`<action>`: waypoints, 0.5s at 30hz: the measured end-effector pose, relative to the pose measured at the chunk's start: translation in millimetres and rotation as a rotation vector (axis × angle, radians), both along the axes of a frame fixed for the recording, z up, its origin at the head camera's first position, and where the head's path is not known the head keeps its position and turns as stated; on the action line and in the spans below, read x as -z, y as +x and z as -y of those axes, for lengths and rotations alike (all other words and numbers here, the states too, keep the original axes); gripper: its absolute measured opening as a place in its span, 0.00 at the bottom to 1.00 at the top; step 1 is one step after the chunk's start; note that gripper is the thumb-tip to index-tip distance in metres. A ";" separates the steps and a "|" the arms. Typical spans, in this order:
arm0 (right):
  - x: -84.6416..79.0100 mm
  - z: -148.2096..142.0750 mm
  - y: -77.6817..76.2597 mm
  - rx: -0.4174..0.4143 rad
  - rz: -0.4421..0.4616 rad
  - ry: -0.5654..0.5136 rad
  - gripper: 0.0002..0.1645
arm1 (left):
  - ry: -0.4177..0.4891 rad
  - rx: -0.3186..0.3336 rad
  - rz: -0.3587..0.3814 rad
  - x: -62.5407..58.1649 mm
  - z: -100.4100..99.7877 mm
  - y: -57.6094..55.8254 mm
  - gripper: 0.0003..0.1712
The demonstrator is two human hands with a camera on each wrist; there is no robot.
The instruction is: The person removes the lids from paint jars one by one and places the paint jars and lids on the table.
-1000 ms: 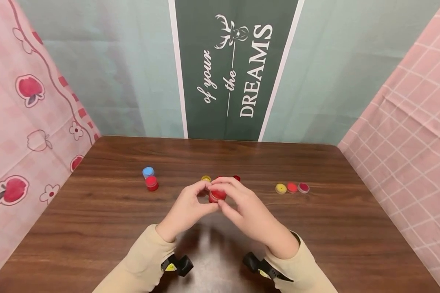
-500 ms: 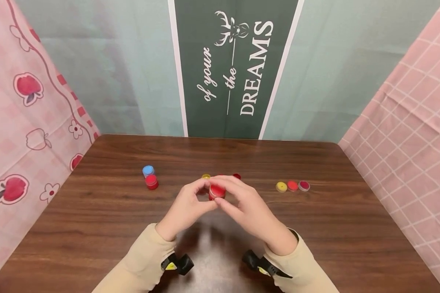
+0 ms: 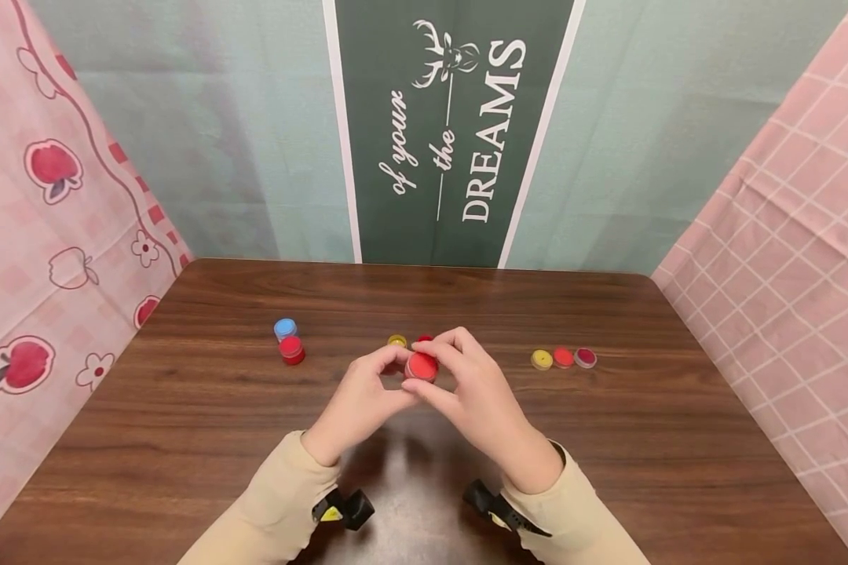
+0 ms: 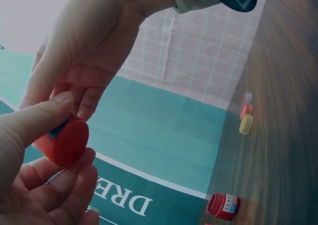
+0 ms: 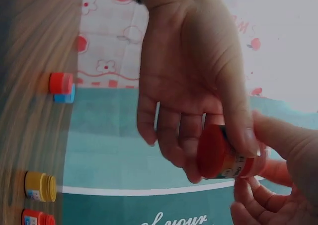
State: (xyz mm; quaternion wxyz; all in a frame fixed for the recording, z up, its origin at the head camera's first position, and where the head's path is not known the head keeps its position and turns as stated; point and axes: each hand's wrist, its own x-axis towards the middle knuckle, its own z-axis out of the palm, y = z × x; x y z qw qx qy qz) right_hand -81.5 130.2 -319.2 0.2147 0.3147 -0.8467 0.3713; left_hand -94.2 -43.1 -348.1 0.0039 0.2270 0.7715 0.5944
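Both hands hold a small red paint jar point(image 3: 422, 366) raised in front of the body. My left hand point(image 3: 359, 404) grips its body from the left; its thumb lies over the label in the right wrist view. From the right, my right hand point(image 3: 477, 400) pinches round the jar's upper end with thumb and fingers. The jar's red base point(image 4: 72, 141) faces the table in the left wrist view. Behind the hands stand a yellow paint jar point(image 3: 397, 340) and a red one point(image 3: 425, 339), partly hidden. A dark red jar point(image 4: 222, 206) with a bare neck shows in the left wrist view.
Yellow, red and magenta lids point(image 3: 563, 358) lie in a row at the right of the wooden table point(image 3: 608, 455). On the left, a red jar point(image 3: 291, 351) stands close in front of a blue jar point(image 3: 286, 328). Curtains surround the table.
My right hand has turned and shifted its fingers on the jar, and more of the red top shows. The dark red jar behind is now hidden in the head view. My left hand stays nearly still.
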 end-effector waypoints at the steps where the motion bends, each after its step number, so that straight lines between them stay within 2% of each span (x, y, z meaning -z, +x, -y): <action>1: -0.6 -0.7 0.1 -0.030 0.015 -0.009 0.24 | -0.005 -0.006 -0.002 -0.4 0.5 -0.4 0.14; 6: -6.2 -6.2 1.0 -0.203 0.109 -0.017 0.23 | -0.030 -0.015 0.002 -3.4 3.1 -1.2 0.13; 9: -7.0 -8.3 0.6 -0.253 0.144 -0.015 0.26 | -0.027 -0.007 0.002 -3.6 3.8 -1.0 0.15; 11: -6.2 -7.6 1.0 -0.222 0.145 -0.010 0.29 | -0.023 -0.001 -0.004 -3.2 3.7 -0.8 0.16; 15: -1.3 -2.5 1.2 -0.060 0.062 0.004 0.36 | -0.022 0.016 0.003 -1.2 2.9 -0.1 0.16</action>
